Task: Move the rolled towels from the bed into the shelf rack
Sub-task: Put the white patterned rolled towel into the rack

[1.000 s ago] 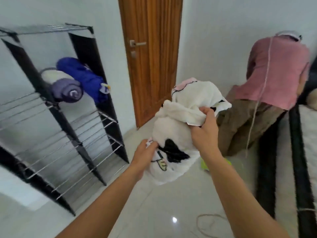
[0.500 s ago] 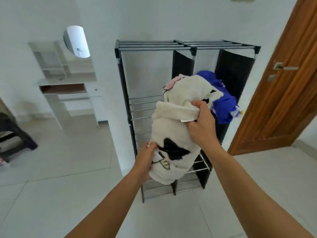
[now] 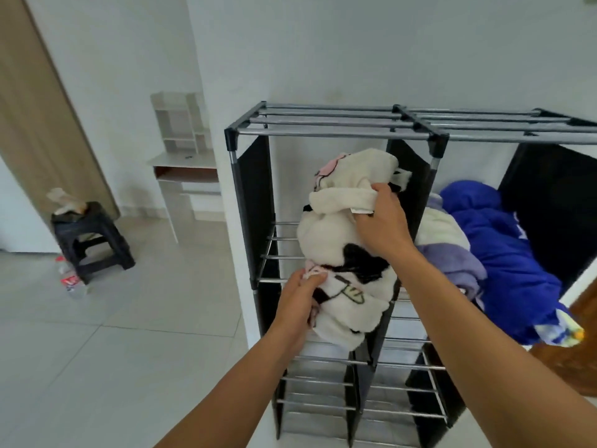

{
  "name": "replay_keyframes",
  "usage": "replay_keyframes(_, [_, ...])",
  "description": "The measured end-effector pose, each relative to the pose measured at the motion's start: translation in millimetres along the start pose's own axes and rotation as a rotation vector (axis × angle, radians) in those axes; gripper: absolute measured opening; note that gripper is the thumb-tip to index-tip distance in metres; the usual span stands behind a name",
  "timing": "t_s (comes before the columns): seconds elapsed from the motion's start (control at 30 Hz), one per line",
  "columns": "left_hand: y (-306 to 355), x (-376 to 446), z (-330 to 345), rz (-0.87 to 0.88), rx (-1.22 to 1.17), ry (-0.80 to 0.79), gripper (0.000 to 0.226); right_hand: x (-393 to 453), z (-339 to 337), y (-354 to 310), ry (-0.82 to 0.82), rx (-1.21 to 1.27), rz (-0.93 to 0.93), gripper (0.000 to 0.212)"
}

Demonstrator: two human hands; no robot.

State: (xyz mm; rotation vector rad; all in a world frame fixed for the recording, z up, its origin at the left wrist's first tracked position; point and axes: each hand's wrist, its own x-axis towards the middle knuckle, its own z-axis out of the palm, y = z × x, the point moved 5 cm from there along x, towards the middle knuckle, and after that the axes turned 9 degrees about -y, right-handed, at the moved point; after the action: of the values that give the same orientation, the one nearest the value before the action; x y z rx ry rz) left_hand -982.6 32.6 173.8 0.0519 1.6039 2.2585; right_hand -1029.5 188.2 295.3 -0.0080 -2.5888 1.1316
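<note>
A rolled white towel (image 3: 339,234) with black patches and a pink bit hangs in front of the upper left compartment of the shelf rack (image 3: 323,132). My left hand (image 3: 300,299) grips its lower end. My right hand (image 3: 382,221) holds a fold near its top. The rack has grey metal rods and black fabric side panels. In the upper right compartment lie a blue rolled towel (image 3: 504,253), a lilac one (image 3: 452,266) and a cream one (image 3: 442,226).
A black plastic stool (image 3: 90,240) with a crumpled cloth on top stands on the tiled floor at the left, plastic bottles beside it. A white desk (image 3: 184,176) sits against the far wall. A wooden door edge (image 3: 578,337) shows at the right.
I have turned from the door and stepped up to the rack. The white towel, held in both hands, now sits at the upper left compartment's opening instead of out in the room.
</note>
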Motion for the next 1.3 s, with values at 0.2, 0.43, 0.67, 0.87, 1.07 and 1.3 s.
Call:
replay_keyframes(0.2, [13,42,19,0.004,0.009,-0.007,0.023,53,6,17,-0.111,-0.068,0.039,0.064])
replay_keyframes(0.43, [19,62,21,0.025,0.082,-0.016,0.04,63,39,50,-0.36,-0.135,0.197,0.057])
replay_keyframes(0.67, [15,69,13,0.008,0.104,0.048,0.035,68,46,71,-0.337,-0.098,0.288,0.071])
replay_keyframes(0.87, [16,77,21,-0.06,0.074,0.083,0.03,68,56,79,-0.358,-0.116,0.312,0.073])
replay_keyframes(1.07, [8,88,25,0.036,0.279,0.136,0.049,66,57,91,-0.362,-0.116,0.284,0.062])
replay_keyframes(1.3, [7,79,21,0.204,0.826,0.091,0.045,43,57,84,-0.326,-0.161,0.214,0.056])
